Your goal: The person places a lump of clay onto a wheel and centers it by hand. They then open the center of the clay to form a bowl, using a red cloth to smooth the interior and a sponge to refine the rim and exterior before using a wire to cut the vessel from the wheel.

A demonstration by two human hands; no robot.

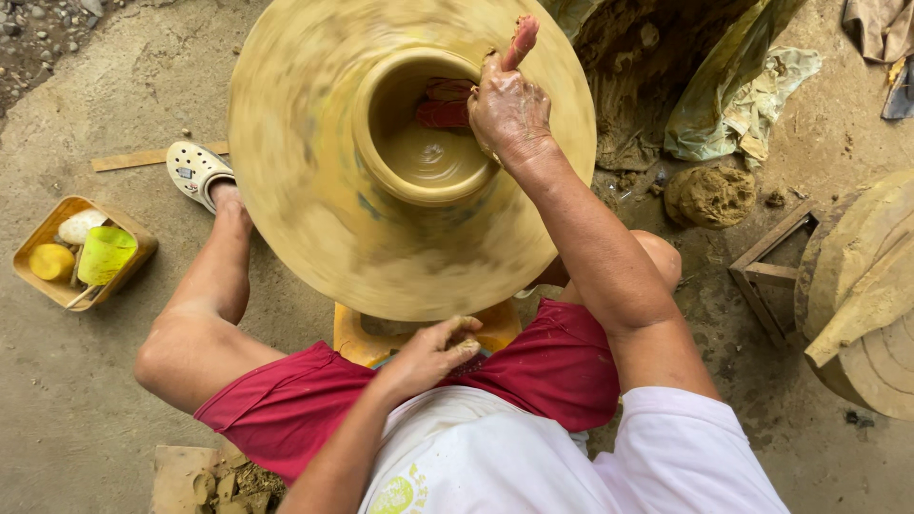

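Pot [428, 133] sits centred on wheel [314, 190], which is blurred, likely spinning. I see right hand [509, 107] on the pot's rim, fingers curled over the wall into the opening, one finger sticking up. Left hand [433, 352] is low by the lap, fingers loosely pinched; can't tell if it holds anything. Tray [38, 238] with sponge [50, 261] lies left; clay lump [709, 195] right.

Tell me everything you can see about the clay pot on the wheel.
The clay pot is wet, yellowish-brown and round, with a thick rolled rim and a smooth hollow showing spiral marks. It stands upright at the centre of the blurred wheel disc. The right hand rests on its rim, fingers reaching inside. The left hand stays apart, near the lap.
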